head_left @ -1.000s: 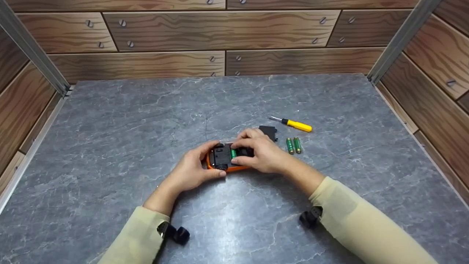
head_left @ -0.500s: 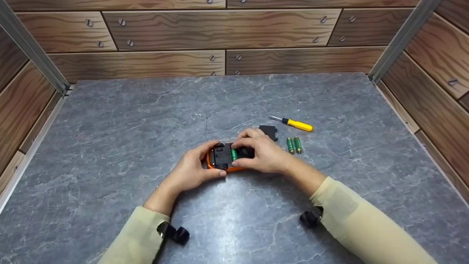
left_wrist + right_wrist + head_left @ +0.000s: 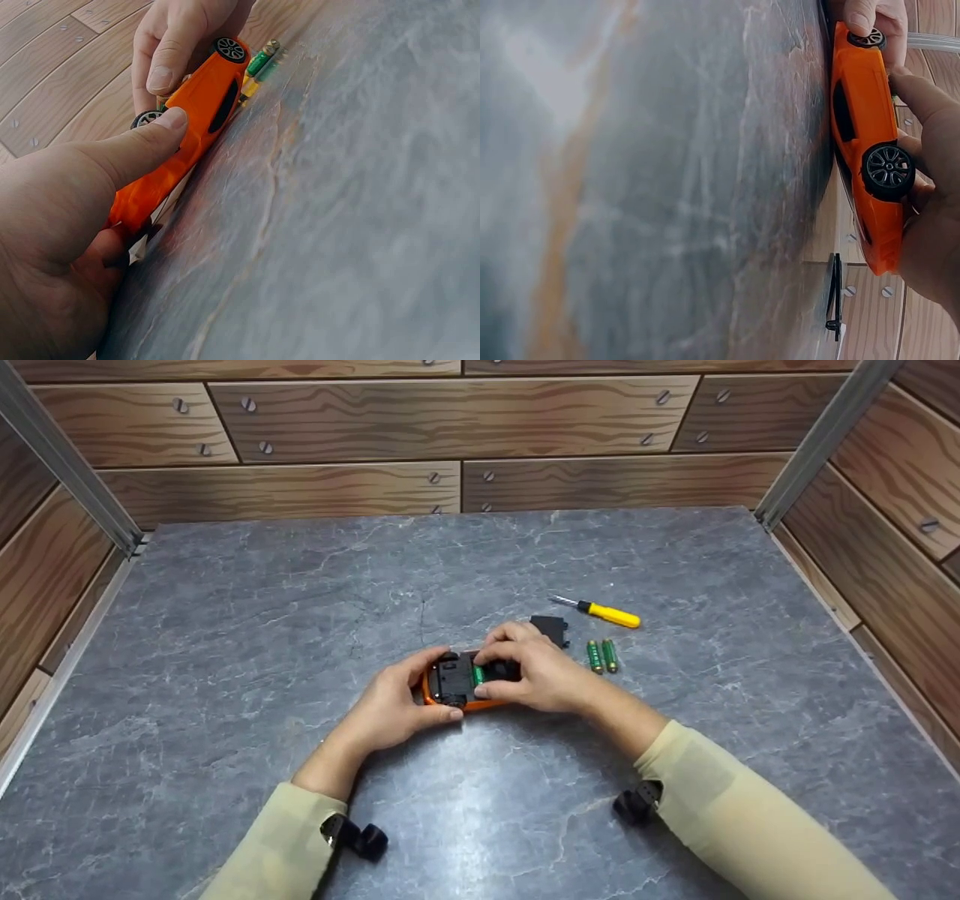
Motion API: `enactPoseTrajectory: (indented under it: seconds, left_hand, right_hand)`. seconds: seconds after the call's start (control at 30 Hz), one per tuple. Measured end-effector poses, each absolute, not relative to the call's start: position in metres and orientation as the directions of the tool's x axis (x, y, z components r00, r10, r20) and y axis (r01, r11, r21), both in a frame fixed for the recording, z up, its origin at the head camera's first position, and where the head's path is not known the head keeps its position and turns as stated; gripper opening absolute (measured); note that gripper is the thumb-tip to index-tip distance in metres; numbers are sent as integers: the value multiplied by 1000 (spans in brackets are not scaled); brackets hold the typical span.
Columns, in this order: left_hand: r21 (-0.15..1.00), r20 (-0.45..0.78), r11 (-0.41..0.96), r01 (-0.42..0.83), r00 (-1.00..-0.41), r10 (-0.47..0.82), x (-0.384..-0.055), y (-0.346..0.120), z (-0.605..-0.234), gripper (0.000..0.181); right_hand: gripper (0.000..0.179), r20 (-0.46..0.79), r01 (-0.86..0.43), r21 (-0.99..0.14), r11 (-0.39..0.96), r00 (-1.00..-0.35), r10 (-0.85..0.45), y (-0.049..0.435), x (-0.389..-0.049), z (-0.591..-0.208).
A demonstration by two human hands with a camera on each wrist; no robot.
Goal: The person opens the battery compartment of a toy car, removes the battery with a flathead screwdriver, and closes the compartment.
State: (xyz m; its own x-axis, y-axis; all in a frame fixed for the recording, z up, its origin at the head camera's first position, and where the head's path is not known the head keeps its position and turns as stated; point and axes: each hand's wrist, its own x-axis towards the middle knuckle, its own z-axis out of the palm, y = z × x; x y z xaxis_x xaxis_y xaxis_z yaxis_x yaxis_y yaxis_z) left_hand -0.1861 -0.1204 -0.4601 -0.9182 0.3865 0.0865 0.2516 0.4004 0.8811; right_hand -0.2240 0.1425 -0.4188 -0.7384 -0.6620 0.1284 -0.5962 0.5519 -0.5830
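Note:
An orange toy car [image 3: 466,706] lies upside down on the table, its black underside facing up. My left hand [image 3: 390,701] grips one end of it, thumb on the near side by a wheel, as the left wrist view also shows. Between thumb and fingertips, my right hand [image 3: 544,671] pinches a green battery [image 3: 479,675] by its ends at the open battery compartment. That hand covers the car's other end in the head view. In the right wrist view the car's orange side [image 3: 866,97] and dark-spoked wheel [image 3: 889,171] show below the right hand.
Two green batteries [image 3: 602,656] lie side by side to the right of the car. A black battery cover [image 3: 550,630] lies just behind the right hand. Farther back is a yellow-handled screwdriver [image 3: 611,615]. Wood-patterned walls [image 3: 450,420] stand around the grey marbled table [image 3: 262,607].
My right fingertips have shifted very slightly over the green battery at the compartment. The left hand and the car stay in place.

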Motion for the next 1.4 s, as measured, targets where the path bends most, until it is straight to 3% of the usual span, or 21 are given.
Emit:
enactPoseTrajectory:
  seconds: [0.57,1.4]
  left_hand:
    - [886,74,399,238,-921,383,-186,-121,-459,93]
    - [887,83,394,241,-922,377,-185,-121,-460,95]
  right_hand:
    - [44,91,-549,-649,527,-743,-663,145,-225,-417]
    - [48,202,-529,-744,409,-761,-617,159,-221,-414]
